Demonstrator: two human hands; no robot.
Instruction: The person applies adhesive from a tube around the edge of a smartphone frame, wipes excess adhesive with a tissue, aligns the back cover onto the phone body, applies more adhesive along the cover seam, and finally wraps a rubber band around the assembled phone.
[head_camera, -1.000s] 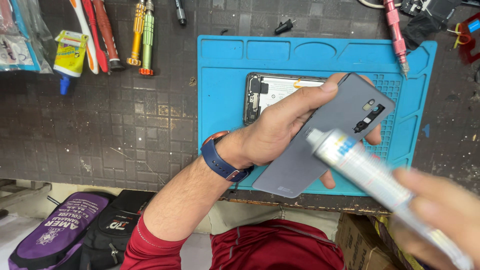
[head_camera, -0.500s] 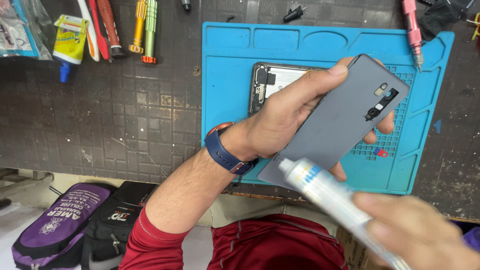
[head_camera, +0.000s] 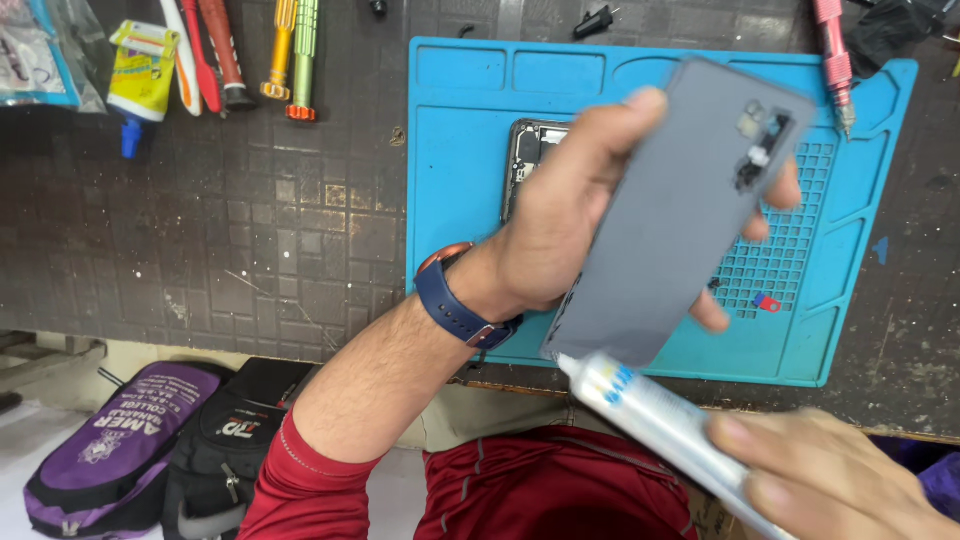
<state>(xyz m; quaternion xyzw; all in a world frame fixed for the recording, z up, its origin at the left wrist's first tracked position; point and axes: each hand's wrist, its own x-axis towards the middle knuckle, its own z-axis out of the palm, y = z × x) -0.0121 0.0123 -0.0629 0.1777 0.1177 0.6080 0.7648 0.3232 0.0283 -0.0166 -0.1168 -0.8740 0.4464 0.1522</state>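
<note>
Head view: left hand (head_camera: 560, 235) gripping grey phone back cover (head_camera: 675, 215), now raised toward upper right over blue mat (head_camera: 450, 150). Right hand (head_camera: 830, 480), lower right, clasping glue tube (head_camera: 650, 405), nozzle brought against cover's lower edge. Opened phone (head_camera: 530, 150) left on mat.

My table (head_camera: 250, 230) is dark and has a pattern of little squares, with scratches and worn spots. A big blue mat (head_camera: 460, 150) lies flat on it, with small trays along its top edge and a patch of tiny holes on its right side. An open phone (head_camera: 530, 160) lies on the mat, face down. A pink tool (head_camera: 835, 60) rests across the mat's top right corner. At the top left of my table lie a yellow glue tube (head_camera: 140, 75), a red-handled tool (head_camera: 220, 50), an orange screwdriver (head_camera: 280, 50) and a green screwdriver (head_camera: 303, 55), side by side.
</note>
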